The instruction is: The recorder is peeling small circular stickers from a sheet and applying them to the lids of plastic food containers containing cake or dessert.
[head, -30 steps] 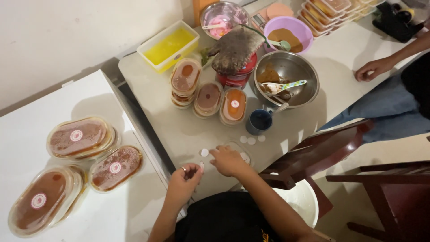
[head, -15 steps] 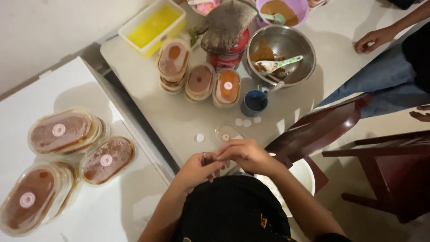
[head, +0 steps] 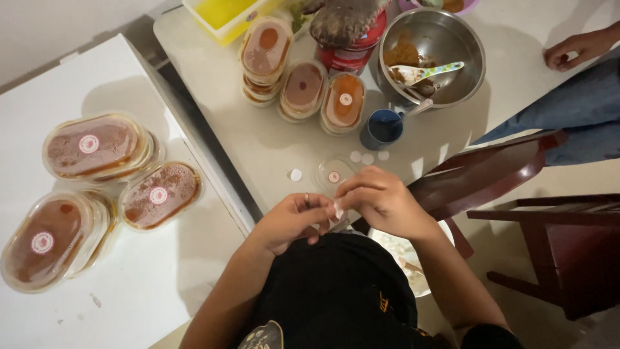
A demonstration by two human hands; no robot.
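Note:
My left hand (head: 290, 220) and my right hand (head: 378, 200) meet close to my body at the near edge of the grey table (head: 245, 142). Together they pinch a small white sticker sheet (head: 338, 211) between the fingertips. Just beyond them lies a clear plastic lid (head: 334, 173) with a round sticker on it. Loose white round stickers (head: 368, 157) lie on the table next to it, and one more sticker (head: 296, 174) lies to the left.
Sealed oval tubs of brown food (head: 303, 89) stand stacked mid-table; more tubs (head: 97, 145) sit on the white surface at left. A steel bowl (head: 431, 55) with a spoon, a blue cup (head: 384, 126), a yellow container (head: 226, 16), a dark red chair (head: 497, 171) and another person's hand (head: 578, 48) are nearby.
Both hands have drawn back from the table toward my body and come together on the sticker sheet. The view has tilted down and closer.

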